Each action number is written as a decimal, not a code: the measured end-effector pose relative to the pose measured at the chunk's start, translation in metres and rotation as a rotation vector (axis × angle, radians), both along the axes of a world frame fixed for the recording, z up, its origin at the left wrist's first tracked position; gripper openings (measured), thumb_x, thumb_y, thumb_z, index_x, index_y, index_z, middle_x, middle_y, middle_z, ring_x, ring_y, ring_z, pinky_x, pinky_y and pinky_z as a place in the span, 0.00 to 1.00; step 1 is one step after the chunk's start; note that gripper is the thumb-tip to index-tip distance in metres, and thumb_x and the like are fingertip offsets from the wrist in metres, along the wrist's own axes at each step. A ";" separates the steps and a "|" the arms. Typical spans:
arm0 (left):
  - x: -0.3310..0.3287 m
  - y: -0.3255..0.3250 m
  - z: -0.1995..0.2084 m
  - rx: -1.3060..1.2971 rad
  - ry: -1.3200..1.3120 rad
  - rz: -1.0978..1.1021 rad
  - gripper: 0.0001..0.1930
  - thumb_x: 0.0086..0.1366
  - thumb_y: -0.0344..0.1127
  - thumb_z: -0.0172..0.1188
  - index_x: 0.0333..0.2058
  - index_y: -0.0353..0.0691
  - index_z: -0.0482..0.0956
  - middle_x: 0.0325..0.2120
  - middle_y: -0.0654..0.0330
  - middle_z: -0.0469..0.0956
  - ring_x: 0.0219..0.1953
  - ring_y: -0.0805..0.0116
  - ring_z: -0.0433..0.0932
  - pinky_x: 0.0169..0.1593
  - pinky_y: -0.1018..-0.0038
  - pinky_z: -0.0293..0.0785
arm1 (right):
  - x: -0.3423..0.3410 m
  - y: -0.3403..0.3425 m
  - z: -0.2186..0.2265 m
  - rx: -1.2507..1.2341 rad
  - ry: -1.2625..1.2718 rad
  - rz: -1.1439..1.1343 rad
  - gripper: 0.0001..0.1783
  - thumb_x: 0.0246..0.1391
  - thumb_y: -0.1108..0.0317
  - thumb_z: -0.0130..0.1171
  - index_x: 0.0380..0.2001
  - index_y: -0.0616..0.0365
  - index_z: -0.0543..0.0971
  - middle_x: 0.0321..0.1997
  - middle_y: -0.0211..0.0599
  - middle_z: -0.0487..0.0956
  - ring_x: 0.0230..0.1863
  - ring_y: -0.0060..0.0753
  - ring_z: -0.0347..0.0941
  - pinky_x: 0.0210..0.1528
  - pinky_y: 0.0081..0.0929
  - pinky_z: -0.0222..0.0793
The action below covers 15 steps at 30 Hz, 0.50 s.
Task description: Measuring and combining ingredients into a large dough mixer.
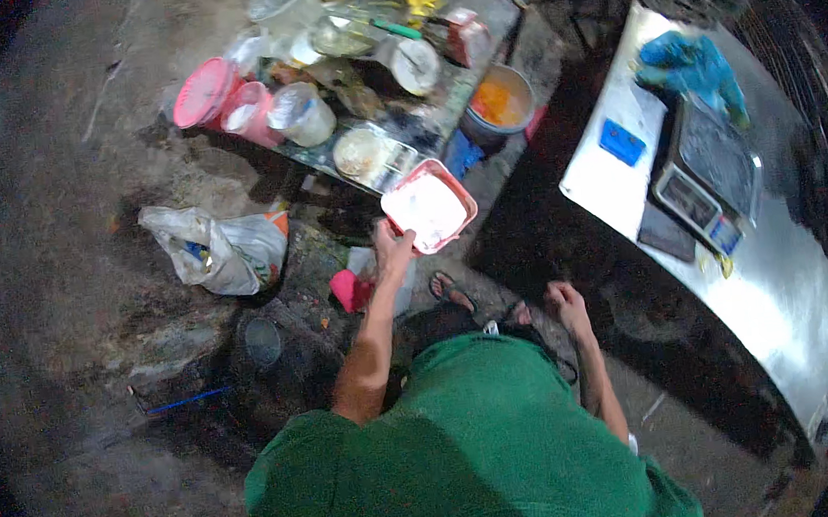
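Note:
My left hand (392, 247) grips the near left rim of a square red tub (466, 205), thumb over the edge. White powder (429, 208) fills the tub, which I hold out in front of me by the near edge of a cluttered low table (455, 107). A round pale lid or dish (358, 152) lies on the table just beyond the tub. Apart from it, my right hand (564, 300) hangs in the air to the right, its fingers curled in; I see nothing in them.
Pink buckets (206, 93) and a white bucket (301, 117) line the table's left side. A grey bucket with orange contents (499, 103) stands right of it. On the metal counter (743, 304) sit a scale (707, 169) and blue plastic bag (688, 67). A white sack (221, 251) rests on the floor.

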State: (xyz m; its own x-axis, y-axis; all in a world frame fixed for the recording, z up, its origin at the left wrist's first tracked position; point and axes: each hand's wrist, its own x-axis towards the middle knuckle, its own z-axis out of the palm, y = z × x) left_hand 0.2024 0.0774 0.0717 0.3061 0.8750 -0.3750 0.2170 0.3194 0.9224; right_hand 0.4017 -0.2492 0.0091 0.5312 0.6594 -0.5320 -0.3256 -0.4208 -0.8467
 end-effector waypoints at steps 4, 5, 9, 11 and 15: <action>0.025 -0.046 -0.004 0.148 0.047 -0.393 0.18 0.56 0.29 0.58 0.45 0.33 0.66 0.36 0.56 0.71 0.34 0.70 0.74 0.28 0.76 0.75 | 0.013 -0.003 0.050 -0.008 0.116 0.012 0.20 0.63 0.57 0.49 0.53 0.58 0.71 0.46 0.36 0.76 0.41 0.23 0.72 0.44 0.23 0.70; 0.042 -0.065 0.011 0.106 0.042 -0.454 0.18 0.56 0.29 0.58 0.44 0.34 0.67 0.36 0.57 0.71 0.34 0.71 0.73 0.28 0.77 0.73 | 0.019 -0.011 0.054 0.053 0.271 0.007 0.23 0.64 0.56 0.47 0.57 0.57 0.67 0.49 0.38 0.76 0.41 0.24 0.74 0.43 0.24 0.71; 0.072 -0.114 0.020 0.153 0.061 -0.720 0.17 0.54 0.31 0.60 0.42 0.35 0.67 0.32 0.62 0.71 0.28 0.76 0.70 0.29 0.80 0.68 | 0.026 -0.028 0.112 0.197 0.197 0.013 0.24 0.63 0.48 0.44 0.54 0.52 0.70 0.29 0.19 0.68 0.29 0.12 0.60 0.24 0.15 0.60; 0.106 -0.154 0.047 0.163 0.133 -0.910 0.17 0.55 0.30 0.61 0.42 0.34 0.68 0.31 0.63 0.70 0.31 0.76 0.68 0.34 0.80 0.67 | 0.027 -0.056 0.047 0.341 0.221 -0.125 0.21 0.62 0.51 0.49 0.48 0.55 0.74 0.31 0.20 0.70 0.31 0.14 0.63 0.32 0.19 0.63; 0.161 -0.191 0.056 0.271 0.093 -1.291 0.17 0.56 0.29 0.60 0.43 0.33 0.68 0.31 0.64 0.69 0.28 0.78 0.67 0.29 0.79 0.68 | 0.014 -0.115 0.051 0.302 0.224 -0.396 0.17 0.59 0.54 0.54 0.43 0.55 0.75 0.31 0.21 0.73 0.32 0.14 0.67 0.32 0.18 0.65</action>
State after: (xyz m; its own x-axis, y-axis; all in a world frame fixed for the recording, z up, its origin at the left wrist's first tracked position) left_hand 0.3632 -0.1134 0.1273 0.9536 0.0262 -0.3000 0.2895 -0.3541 0.8893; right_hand 0.4153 -0.3642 0.0598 0.6654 0.5732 -0.4782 -0.5956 0.0216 -0.8030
